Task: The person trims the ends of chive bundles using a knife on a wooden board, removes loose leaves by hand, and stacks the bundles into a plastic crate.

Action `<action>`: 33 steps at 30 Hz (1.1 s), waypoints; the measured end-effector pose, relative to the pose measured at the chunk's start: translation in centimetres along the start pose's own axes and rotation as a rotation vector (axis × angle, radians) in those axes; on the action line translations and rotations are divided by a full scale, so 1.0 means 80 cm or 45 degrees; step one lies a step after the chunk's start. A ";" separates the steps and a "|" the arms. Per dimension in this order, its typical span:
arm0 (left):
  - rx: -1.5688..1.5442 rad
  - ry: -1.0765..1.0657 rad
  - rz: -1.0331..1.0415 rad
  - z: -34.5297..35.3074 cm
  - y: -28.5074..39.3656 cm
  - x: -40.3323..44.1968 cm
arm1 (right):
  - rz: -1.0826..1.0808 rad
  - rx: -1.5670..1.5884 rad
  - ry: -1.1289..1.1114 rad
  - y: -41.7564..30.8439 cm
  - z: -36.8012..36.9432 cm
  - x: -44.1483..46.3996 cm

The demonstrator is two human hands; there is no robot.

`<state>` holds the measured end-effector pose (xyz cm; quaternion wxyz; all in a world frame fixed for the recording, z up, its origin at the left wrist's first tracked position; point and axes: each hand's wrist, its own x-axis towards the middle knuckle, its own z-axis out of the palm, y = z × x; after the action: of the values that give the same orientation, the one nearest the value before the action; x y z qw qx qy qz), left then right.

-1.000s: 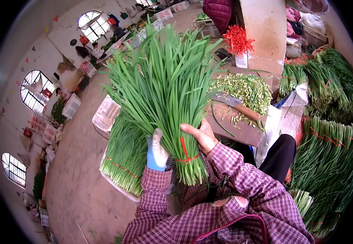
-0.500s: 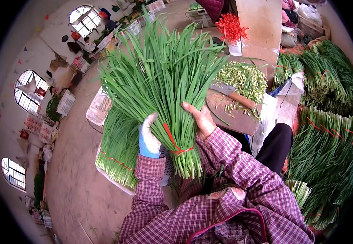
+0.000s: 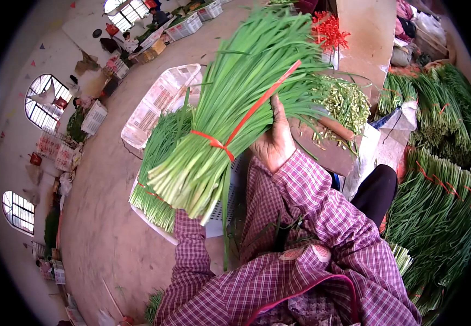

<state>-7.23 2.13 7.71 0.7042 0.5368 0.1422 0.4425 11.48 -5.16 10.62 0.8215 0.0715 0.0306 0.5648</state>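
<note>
A large bundle of garlic chives lies tilted in front of me, leaves toward the upper right and pale cut ends toward the lower left. A red tie circles its stems, one long tail running up across the leaves. My right hand grips the bundle from its right side, thumb on top and the other fingers hidden beneath. My left hand is hidden behind the stem end; only its plaid sleeve shows. Below the bundle, a white crate holds more tied chives.
A pale plastic crate stands behind the filled one. To the right, a board holds chopped stem ends and a knife; red ties stand behind. Piled chives flank my right knee.
The bundle has turned from nearly upright to tilted, its stem end swinging left and toward me. My left hand has gone from its left side to out of sight behind it.
</note>
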 end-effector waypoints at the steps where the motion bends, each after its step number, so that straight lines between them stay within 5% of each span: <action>1: 0.144 -0.008 0.130 0.002 -0.017 -0.010 | 0.091 0.078 -0.004 0.008 0.007 0.001; 4: 0.599 0.005 0.512 0.015 -0.063 -0.029 | 0.071 0.151 -0.086 0.037 0.017 0.002; 6: 0.398 0.020 0.805 0.045 -0.051 0.005 | 0.126 0.095 -0.179 0.060 0.010 -0.003; 8: 0.005 0.235 0.469 0.064 -0.027 0.005 | 0.293 0.024 -0.184 0.071 -0.004 -0.018; 10: -0.040 0.223 0.671 0.065 -0.011 0.010 | 0.324 -0.136 -0.147 0.071 -0.012 -0.028; 12: -0.229 0.155 0.481 0.046 0.007 0.004 | 0.556 -0.922 -0.290 0.048 -0.026 -0.041; 16: -0.303 0.245 0.526 0.007 0.033 0.010 | 1.360 -1.965 -0.863 0.002 0.025 -0.090; 18: -0.366 0.240 0.393 -0.010 0.039 0.009 | 0.818 -2.236 -1.155 0.002 0.077 -0.118; 20: -0.429 0.168 0.306 -0.009 0.037 0.005 | 0.213 -1.999 -0.963 0.008 0.108 -0.122; 22: -0.491 0.089 0.224 0.000 0.040 0.005 | -0.727 -2.439 -1.212 0.013 0.120 -0.084; 24: -0.512 -0.026 0.197 0.030 0.052 0.002 | -1.118 -2.992 -1.187 0.014 0.105 -0.044; 27: -0.386 -0.044 0.161 0.032 0.056 0.014 | -0.473 -2.488 -1.144 0.013 0.035 -0.003; 30: -0.236 -0.006 0.045 0.024 0.060 0.021 | -0.376 -2.225 -0.907 0.012 0.027 -0.009; 33: 0.256 -0.217 0.016 0.034 0.084 0.018 | -0.576 -2.184 -0.837 0.013 0.025 -0.014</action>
<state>-7.75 1.74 15.03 0.6535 0.6413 0.1223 0.3831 10.38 -6.03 12.69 0.6512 -0.4090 -0.6153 0.1734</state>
